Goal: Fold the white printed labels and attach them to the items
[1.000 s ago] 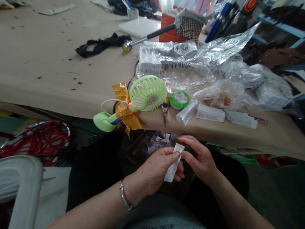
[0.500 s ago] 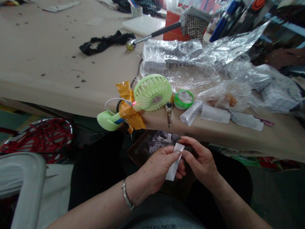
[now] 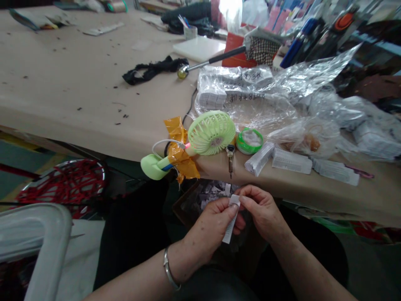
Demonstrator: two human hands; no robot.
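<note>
My left hand (image 3: 210,223) is closed on a narrow white printed label (image 3: 229,232), thumb on its face, above my lap. At the label's upper corner, the thumb and forefinger of my right hand (image 3: 261,209) are pinched together. Beneath the hands is a box (image 3: 179,209) with a clear liner and many loose paper pieces (image 3: 216,190). Stacks of similar labels lie along the table edge: a folded bundle (image 3: 259,159), a fanned row (image 3: 291,161) and another row (image 3: 335,170).
A soldering iron (image 3: 231,161) points over the table edge, beside a green fan (image 3: 211,133) fixed with brown tape (image 3: 183,159). Nearby stand a green-rimmed tub (image 3: 249,140) and plastic-wrapped label bundles (image 3: 234,79). A hammer-like tool (image 3: 209,62) and black cloth (image 3: 153,70) lie farther back.
The view has shifted, so the table appears lower and further right. My right thumb and forefinger have come together at the label's top corner; my left hand keeps its hold.
</note>
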